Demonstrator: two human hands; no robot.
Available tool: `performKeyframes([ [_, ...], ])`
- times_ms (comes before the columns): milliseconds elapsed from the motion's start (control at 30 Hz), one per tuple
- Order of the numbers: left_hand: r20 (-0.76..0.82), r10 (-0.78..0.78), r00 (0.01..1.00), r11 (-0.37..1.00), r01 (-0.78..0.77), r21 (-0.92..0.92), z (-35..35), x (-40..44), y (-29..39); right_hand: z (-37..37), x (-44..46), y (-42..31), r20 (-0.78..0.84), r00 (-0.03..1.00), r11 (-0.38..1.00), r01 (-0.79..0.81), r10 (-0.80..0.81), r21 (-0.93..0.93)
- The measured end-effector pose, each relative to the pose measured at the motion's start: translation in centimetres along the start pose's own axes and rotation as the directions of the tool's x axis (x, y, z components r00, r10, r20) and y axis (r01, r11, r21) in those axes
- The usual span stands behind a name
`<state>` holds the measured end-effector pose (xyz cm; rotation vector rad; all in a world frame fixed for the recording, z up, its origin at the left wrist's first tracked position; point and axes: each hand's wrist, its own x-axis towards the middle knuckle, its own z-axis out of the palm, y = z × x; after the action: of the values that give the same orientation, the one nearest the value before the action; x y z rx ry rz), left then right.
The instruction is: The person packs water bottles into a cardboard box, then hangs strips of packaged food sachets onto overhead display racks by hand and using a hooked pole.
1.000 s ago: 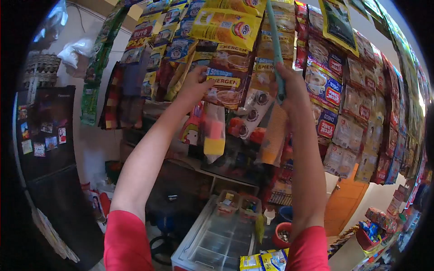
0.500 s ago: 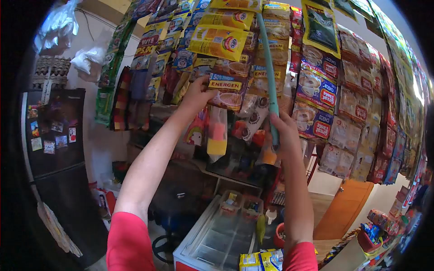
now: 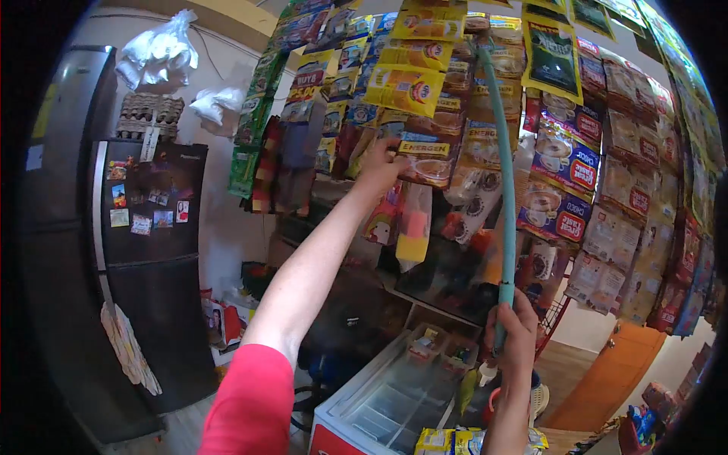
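Note:
My left hand (image 3: 381, 165) pinches the left edge of a brown Energen sachet (image 3: 429, 161), the lowest of a hanging strip. My right hand (image 3: 514, 326) is wrapped round the lower end of a long green pole (image 3: 503, 167). The pole stands nearly upright, and its top reaches up among the hanging strips. Yellow sachets (image 3: 404, 89) hang just above the Energen sachet. Below it is a clear bag (image 3: 413, 227) with something red and yellow inside. To the right of the pole hang purple Great Taste Choco sachets (image 3: 560, 174).
Sachet strips hang across the top and right. Below stands a glass-topped chest freezer (image 3: 379, 406) with small tubs (image 3: 427, 343) on it. A dark refrigerator (image 3: 155, 265) with egg trays (image 3: 148, 117) on top is at left. An orange door (image 3: 607, 371) stands at right.
The view has swung left, so things sit further right. My right hand has moved down towards the pole's lower end. My left hand still pinches the sachet.

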<state>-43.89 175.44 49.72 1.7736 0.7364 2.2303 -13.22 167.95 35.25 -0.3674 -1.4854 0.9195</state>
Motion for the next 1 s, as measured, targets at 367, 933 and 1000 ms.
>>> performKeyframes([
  [367,-0.322,0.531,0.784,0.764,-0.278,0.582,-2.1,0.2,0.2,0.5,-11.0,2.2,-0.266,0.951,0.984,0.128,-0.156,-0.123],
  [933,0.265,0.715,0.646,0.011,-0.390,0.921,-6.3,6.5,13.8,7.7,-18.4,7.8,-0.294,0.953,0.992,0.039,-0.072,-0.116],
  [1000,0.264,0.713,0.649,0.013,-0.389,0.921,-6.9,6.4,13.2,8.6,-18.9,7.6,-0.301,0.951,0.990,0.033,-0.072,-0.135],
])
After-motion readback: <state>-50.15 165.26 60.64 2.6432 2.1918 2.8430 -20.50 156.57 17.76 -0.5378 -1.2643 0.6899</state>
